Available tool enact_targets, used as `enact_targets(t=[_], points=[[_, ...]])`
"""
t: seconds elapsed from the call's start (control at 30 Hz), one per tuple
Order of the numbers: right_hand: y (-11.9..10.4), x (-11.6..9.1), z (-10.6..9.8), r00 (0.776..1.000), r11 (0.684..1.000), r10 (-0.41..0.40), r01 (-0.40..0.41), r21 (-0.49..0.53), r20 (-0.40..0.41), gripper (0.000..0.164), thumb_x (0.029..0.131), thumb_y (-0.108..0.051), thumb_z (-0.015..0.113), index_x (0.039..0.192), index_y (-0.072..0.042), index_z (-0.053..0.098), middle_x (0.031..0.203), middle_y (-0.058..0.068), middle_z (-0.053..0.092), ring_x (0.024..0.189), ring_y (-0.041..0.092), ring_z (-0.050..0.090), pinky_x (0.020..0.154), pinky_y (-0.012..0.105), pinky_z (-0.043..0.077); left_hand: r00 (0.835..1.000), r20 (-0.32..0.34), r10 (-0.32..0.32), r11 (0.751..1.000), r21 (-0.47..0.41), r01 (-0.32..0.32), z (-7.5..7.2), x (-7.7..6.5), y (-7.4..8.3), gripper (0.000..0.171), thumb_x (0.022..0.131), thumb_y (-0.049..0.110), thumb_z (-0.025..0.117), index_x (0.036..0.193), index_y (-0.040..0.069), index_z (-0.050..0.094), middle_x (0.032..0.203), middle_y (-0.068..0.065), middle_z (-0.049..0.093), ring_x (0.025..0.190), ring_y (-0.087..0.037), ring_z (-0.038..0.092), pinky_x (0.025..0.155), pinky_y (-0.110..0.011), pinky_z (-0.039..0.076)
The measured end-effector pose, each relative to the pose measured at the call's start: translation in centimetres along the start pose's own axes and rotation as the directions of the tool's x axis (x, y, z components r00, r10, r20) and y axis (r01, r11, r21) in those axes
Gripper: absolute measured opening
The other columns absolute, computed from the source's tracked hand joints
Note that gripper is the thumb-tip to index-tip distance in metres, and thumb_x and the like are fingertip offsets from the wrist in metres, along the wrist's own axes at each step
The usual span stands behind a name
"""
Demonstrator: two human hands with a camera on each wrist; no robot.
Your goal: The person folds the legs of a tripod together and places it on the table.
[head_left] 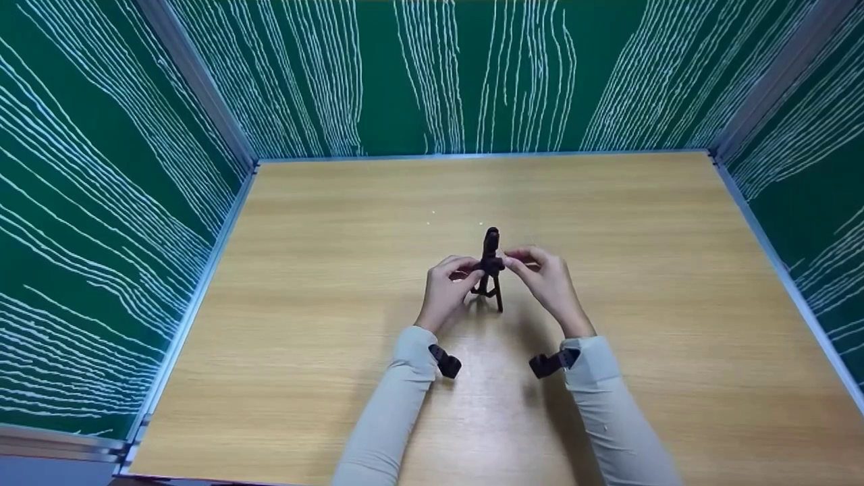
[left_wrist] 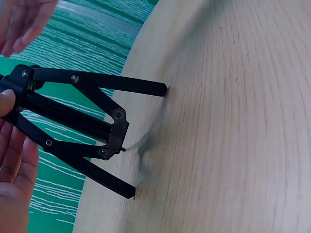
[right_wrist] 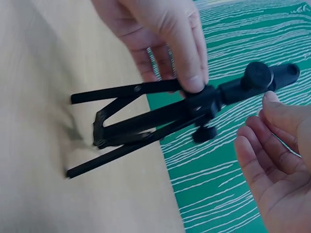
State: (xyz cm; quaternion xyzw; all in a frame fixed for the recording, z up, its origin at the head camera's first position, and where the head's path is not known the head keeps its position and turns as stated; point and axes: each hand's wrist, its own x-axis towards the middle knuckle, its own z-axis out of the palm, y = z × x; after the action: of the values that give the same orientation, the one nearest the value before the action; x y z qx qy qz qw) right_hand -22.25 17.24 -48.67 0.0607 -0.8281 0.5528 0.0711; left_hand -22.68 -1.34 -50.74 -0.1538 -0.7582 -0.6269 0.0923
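Observation:
A small black tripod stands with its legs spread, feet right at the tabletop in both wrist views. My left hand pinches its collar between thumb and fingers; the left thumb presses on the hub above the legs. Beside the upper shaft is my right hand, fingers loosely bent, with the thumb tip close to the round knob. No part of the tripod shows between the right fingers. A second, smaller knob sticks out of the collar.
Under the hands is a wood-grain table. Green panels with white wavy lines wall it in at the back, left and right, with metal posts at the corners. A few tiny white specks lie beyond the tripod.

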Motion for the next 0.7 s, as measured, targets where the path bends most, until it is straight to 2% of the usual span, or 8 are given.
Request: enact_targets(t=[0.27,0.5,0.7], points=[[2.4,-1.1,0.2,0.998,0.997,0.061,-0.06,-0.046,0.015,0.027,0.088,-0.023,0.07,0.104,-0.001,0.07,0.103,0.016,0.071,0.09,0.02,0.066,0.074,0.014,0.051,1.0,0.001,0.001,1.0,0.005,-0.001,0.0,-0.1,0.0,0.016,0.084,0.0,0.071,0.098,-0.007,0.071,0.096,-0.019,0.069,0.084,-0.02,0.067,0.076,-0.021,0.057],[4.4,-2.0,0.9,0.991,0.993,0.116,-0.113,-0.046,0.068,0.024,0.089,-0.014,0.068,0.108,0.002,0.068,0.104,0.018,0.07,0.093,0.022,0.064,0.078,0.014,0.049,1.0,0.001,-0.013,1.0,-0.009,0.013,0.0,-0.3,0.0,0.016,0.084,-0.001,0.07,0.099,-0.007,0.07,0.096,-0.019,0.069,0.086,-0.023,0.068,0.078,-0.021,0.057],[5.9,-2.5,1.5,0.981,0.986,0.163,-0.157,-0.058,0.109,0.024,0.088,-0.014,0.069,0.106,0.001,0.068,0.102,0.017,0.07,0.09,0.019,0.062,0.081,0.021,0.048,1.0,-0.008,-0.005,1.0,-0.01,0.005,0.0,-0.2,0.0,0.016,0.084,0.0,0.07,0.098,-0.007,0.071,0.095,-0.019,0.069,0.085,-0.019,0.067,0.077,-0.022,0.057]])
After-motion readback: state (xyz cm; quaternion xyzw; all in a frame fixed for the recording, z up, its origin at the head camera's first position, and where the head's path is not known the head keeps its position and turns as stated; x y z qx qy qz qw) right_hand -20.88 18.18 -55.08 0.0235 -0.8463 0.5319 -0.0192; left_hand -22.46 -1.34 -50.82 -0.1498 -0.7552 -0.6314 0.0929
